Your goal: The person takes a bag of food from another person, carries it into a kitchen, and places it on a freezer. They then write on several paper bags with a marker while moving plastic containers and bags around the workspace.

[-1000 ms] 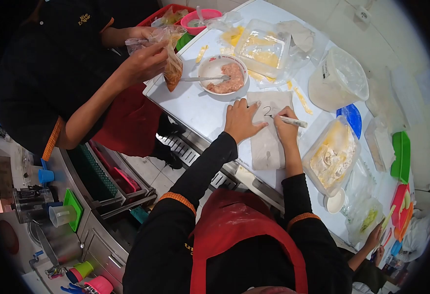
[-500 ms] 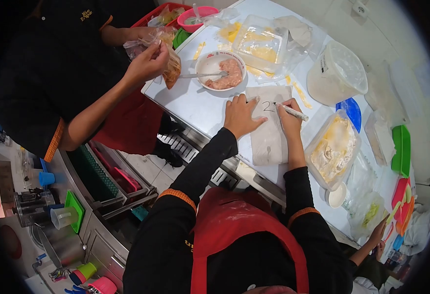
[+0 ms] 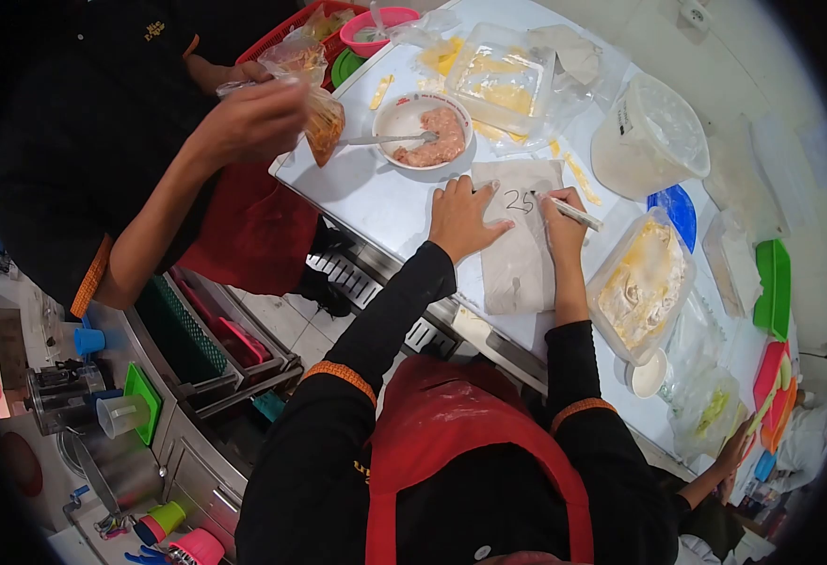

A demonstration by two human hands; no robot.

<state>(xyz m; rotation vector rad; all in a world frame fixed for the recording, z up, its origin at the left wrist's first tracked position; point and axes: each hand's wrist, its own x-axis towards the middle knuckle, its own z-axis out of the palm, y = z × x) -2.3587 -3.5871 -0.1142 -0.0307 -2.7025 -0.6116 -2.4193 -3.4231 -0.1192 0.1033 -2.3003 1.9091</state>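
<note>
A greyish paper sheet (image 3: 517,268) lies on the white table (image 3: 385,212), with "25" written in dark ink near its upper part. My left hand (image 3: 463,219) rests with fingers spread on the sheet's left edge, holding nothing. Pinched in my right hand (image 3: 564,221) is a white marker (image 3: 578,215), its tip touching the paper just right of the digits. Above my left hand stands a white bowl (image 3: 390,122) of minced meat (image 3: 443,139) with a spoon in it.
Beyond the sheet are a clear plastic tray (image 3: 503,85) and a white bucket (image 3: 634,155). A floury container (image 3: 644,282) and small cup (image 3: 649,374) stand at the right. At the left, a person (image 3: 150,198) holds a bag (image 3: 324,122). Another person's hand (image 3: 733,447) shows lower right.
A "5" now follows the "2" on the paper. My right hand and the marker have shifted slightly right. The person at the left has moved a hand left and up from the bag.
</note>
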